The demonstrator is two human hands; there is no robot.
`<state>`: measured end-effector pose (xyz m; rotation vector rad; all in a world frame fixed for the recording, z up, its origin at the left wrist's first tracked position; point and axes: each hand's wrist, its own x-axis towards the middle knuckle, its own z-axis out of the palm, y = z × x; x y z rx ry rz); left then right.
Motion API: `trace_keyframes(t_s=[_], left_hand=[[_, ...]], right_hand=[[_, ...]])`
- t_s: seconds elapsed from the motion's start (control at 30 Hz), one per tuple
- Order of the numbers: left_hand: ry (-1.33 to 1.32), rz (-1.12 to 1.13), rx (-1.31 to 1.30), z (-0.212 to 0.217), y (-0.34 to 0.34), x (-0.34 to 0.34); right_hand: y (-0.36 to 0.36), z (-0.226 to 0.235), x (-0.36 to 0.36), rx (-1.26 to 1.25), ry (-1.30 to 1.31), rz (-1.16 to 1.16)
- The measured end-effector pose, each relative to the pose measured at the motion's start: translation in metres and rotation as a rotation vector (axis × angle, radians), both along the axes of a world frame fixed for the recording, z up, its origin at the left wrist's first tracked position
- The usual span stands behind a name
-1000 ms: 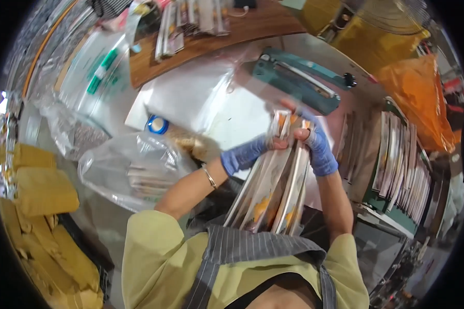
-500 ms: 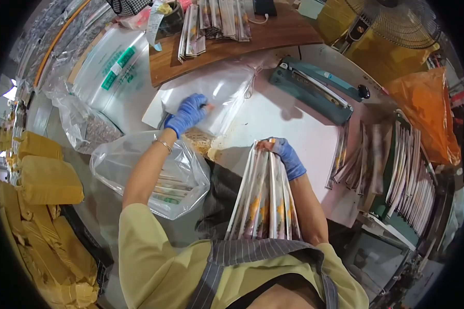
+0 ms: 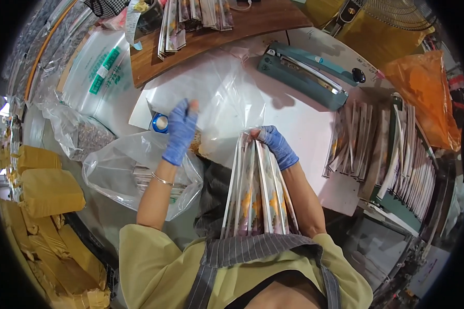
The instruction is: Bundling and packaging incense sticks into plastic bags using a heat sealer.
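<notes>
Glossy flat packets (image 3: 258,193) fan stiffly under right hand (image 3: 276,144).

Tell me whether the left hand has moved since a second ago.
Yes. The left hand left the packet stack and moved leftward onto the clear bag.

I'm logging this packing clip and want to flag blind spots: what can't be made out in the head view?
- Left hand: palm and what its fingers press lie under the hand itself.
- Stack of packets: lower end hidden by the apron.
- Clear bag: edges lost in glare.
- Heat sealer: controls too small.
- Right hand: fingertips buried among the packets.
</notes>
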<state>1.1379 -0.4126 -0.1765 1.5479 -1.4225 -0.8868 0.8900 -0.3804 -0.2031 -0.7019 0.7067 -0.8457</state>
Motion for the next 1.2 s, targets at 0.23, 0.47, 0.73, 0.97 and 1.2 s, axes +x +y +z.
trace_keyframes(t_s=[0.23, 0.47, 0.73, 0.97, 1.2], left_hand=[[0.113, -0.185, 0.063, -0.023, 0.018, -0.067], [-0.441, -0.19, -0.301, 0.002, 0.021, -0.088], [0.291, 0.117, -0.121, -0.02, 0.044, -0.012], [-0.546, -0.135, -0.332, -0.02, 0.048, -0.04], [-1.291, -0.752, -0.285, 0.058, 0.104, -0.08]], right_hand=[[0.0, -0.012, 0.005, -0.051, -0.014, 0.002], [-0.004, -0.006, 0.002, -0.032, 0.036, 0.068], [-0.003, -0.038, -0.024, -0.136, 0.059, -0.023], [0.033, -0.01, -0.061, 0.044, 0.155, -0.176], [-0.003, -0.031, 0.004, -0.434, 0.262, 0.093]])
